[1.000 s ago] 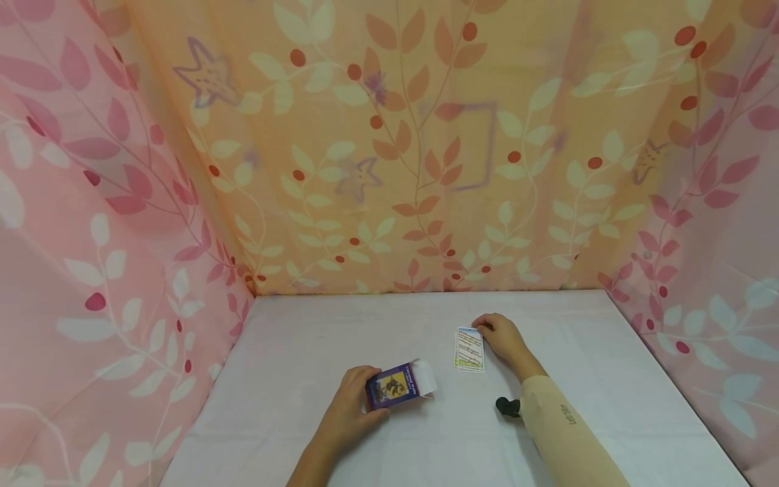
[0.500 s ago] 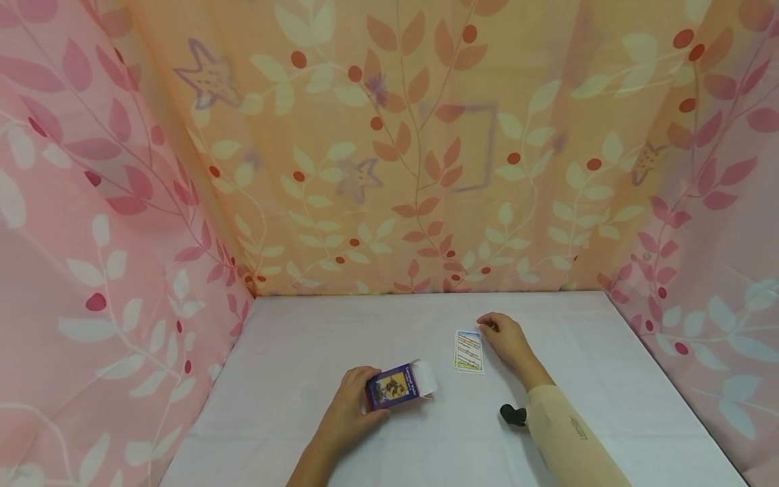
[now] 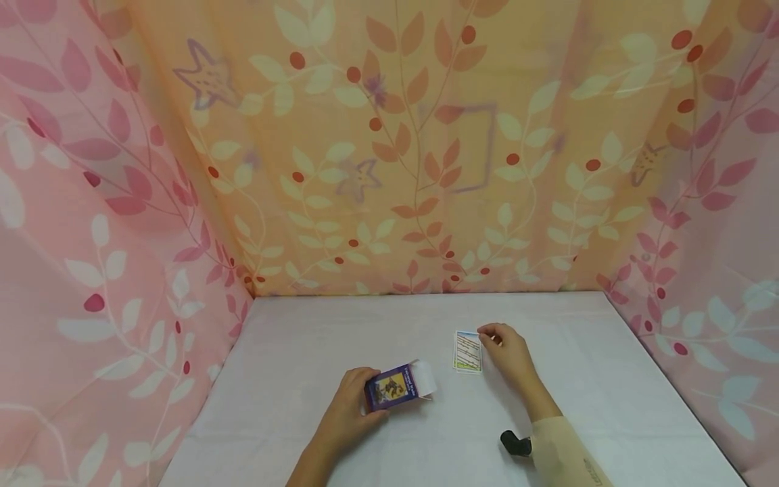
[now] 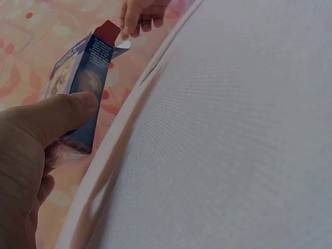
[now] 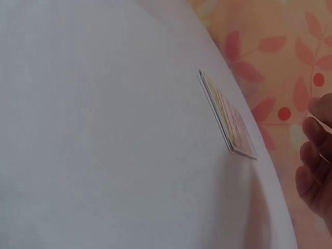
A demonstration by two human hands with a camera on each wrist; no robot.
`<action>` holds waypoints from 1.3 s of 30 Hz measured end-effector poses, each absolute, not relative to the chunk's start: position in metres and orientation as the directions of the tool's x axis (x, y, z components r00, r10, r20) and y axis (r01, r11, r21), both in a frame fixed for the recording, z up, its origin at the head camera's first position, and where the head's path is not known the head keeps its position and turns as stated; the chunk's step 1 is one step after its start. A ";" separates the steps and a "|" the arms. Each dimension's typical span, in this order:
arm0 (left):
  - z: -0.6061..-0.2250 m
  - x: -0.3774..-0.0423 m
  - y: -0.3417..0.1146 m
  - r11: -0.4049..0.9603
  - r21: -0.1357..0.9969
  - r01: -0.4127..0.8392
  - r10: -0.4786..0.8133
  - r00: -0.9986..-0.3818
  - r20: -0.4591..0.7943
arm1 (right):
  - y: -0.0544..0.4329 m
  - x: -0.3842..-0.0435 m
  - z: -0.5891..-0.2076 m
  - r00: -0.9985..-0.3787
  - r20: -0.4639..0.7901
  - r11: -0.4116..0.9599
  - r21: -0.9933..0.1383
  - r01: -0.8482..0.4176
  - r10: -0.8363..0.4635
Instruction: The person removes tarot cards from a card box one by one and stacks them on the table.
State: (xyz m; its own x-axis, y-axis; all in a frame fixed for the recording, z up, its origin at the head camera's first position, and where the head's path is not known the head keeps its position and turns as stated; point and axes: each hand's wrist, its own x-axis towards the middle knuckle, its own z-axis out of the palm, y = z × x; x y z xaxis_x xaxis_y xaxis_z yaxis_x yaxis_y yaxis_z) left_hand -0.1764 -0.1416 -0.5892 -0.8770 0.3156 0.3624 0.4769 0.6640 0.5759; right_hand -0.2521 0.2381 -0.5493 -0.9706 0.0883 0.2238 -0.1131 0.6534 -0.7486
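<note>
Lower centre, the left hand (image 3: 351, 409) grips the box (image 3: 389, 387). Right of centre, the right hand (image 3: 507, 350) hangs loosely curled, empty, by the cards (image 3: 467, 353); light edge taps should square them

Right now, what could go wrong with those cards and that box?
Maybe two things. The card stack isn't squared up: edges poke out at the left and bottom. The right grip is close to its top corner, so a bump might spread it. The box in the left grip has its end flap open, so if it tips, anything inside could slide out. I can't see whether anything is in there.
</note>
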 end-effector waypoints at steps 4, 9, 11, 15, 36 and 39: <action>-0.590 -0.176 -0.141 0.672 0.562 0.482 0.317 -0.873 0.370 | 0.229 -0.240 -0.546 -0.956 0.280 0.629 -0.758 -0.169 0.081; -0.591 -0.178 -0.141 0.667 0.562 0.489 0.318 -0.869 0.379 | 0.216 -0.225 -0.540 -0.944 0.322 0.578 -0.785 -0.225 0.069; -0.591 -0.178 -0.141 0.661 0.572 0.486 0.318 -0.871 0.374 | 0.211 -0.218 -0.538 -0.942 0.330 0.558 -0.795 -0.239 0.067; -0.589 -0.177 -0.141 0.659 0.580 0.479 0.318 -0.876 0.362 | 0.201 -0.207 -0.536 -0.938 0.339 0.527 -0.812 -0.252 0.073; -0.589 -0.176 -0.139 0.664 0.575 0.477 0.319 -0.877 0.359 | 0.163 -0.170 -0.550 -0.970 0.244 0.451 -0.868 -0.207 0.024; -0.588 -0.176 -0.139 0.666 0.578 0.472 0.320 -0.880 0.350 | 0.162 -0.169 -0.552 -0.973 0.232 0.447 -0.872 -0.201 0.014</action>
State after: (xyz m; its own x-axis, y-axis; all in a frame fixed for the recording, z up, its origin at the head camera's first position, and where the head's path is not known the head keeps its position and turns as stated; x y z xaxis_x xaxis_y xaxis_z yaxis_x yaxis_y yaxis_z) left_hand -0.1761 -0.1389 -0.5884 -0.8804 0.3202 0.3499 0.4719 0.6661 0.5777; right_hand -0.1686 0.1619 -0.5518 -0.9726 0.0143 0.2319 -0.2013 0.4468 -0.8717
